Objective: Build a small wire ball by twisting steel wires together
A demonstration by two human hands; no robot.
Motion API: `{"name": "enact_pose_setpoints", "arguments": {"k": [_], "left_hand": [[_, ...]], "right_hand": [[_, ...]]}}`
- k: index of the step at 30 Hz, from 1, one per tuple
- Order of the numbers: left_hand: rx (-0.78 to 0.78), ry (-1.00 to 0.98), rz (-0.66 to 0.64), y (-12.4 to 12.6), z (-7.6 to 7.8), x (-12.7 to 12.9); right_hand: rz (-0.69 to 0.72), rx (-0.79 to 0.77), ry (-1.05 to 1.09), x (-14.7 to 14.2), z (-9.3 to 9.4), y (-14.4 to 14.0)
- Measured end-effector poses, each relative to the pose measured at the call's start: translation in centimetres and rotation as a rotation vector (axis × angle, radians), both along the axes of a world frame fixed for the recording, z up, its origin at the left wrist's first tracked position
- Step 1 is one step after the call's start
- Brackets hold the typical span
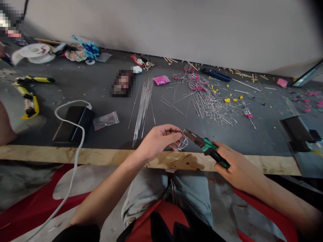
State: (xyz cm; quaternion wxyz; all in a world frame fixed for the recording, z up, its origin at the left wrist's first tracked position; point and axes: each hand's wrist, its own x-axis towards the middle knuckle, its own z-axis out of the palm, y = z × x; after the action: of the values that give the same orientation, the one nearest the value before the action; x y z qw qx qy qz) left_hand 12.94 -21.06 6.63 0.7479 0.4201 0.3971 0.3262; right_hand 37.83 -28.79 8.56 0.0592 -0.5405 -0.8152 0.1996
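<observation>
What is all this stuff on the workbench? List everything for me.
wire shape: one, silver, pinched in the left hand
pliers: one, green and black handles, in the right hand, tip at the wire shape
straight wires: a bundle, silver, mid-table
tangled wire heap: one, silver with pink and yellow bits, right of the bundle
pink bag: one, behind the bundle
phone: one, black, white cable plugged in, left
clear bag: one, beside the phone
yellow tools: two, far left
blue tool: one, near the wall
left hand: one
right hand: one

Bare forearms, grey trousers [191,195] (black-and-red garment [161,225] below)
</observation>
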Motion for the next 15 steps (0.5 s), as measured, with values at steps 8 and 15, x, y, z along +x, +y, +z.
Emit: {"name": "enact_pose_setpoints", "arguments": {"k": [8, 15], "left_hand": [[0.007, -0.015, 0.137, -0.7, -0.3, 0.8], [0.076, -0.034, 0.243, -1.2, 0.0, 1.6]], "right_hand": [[-0.018, 0.022, -0.075, 0.3, -0.4, -0.3], [-0.048, 0.008, -0.018, 0.1, -0.5, -0.3]]}}
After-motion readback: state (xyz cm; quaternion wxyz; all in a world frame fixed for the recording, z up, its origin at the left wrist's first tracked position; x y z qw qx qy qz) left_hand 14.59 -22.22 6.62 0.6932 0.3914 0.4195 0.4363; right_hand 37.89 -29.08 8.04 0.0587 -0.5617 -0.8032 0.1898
